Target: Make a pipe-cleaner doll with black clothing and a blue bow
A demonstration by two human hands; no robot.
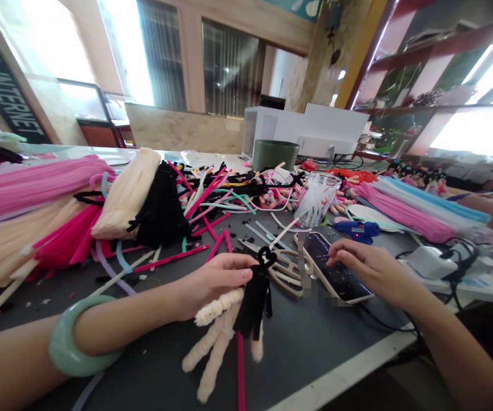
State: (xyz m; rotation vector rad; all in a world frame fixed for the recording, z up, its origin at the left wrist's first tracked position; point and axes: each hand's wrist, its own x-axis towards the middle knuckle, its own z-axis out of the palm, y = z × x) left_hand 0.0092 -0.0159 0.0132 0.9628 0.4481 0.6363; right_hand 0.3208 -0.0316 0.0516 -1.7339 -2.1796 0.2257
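Note:
My left hand (pixel 214 281) grips a figure of twisted pipe cleaners (pixel 238 311), black at the top with fluffy cream limbs hanging below it. My right hand (pixel 377 271) rests its fingertips on the dark screen of a smartphone (pixel 330 268), which lies flat on the grey table (pixel 306 354). Part of the phone is blurred out. A pair of scissors (pixel 287 274) with pale handles lies just left of the phone, between my hands. A blue glue gun (pixel 358 231) sits beyond the phone.
Bundles of pink, cream and black pipe cleaners (pixel 126 197) cover the left side, with loose pieces strewn about. A clear plastic cup (pixel 317 200) and a green pot (pixel 276 155) stand behind them. White chargers and cables (pixel 435 262) lie right, near another person's forearm (pixel 492 211).

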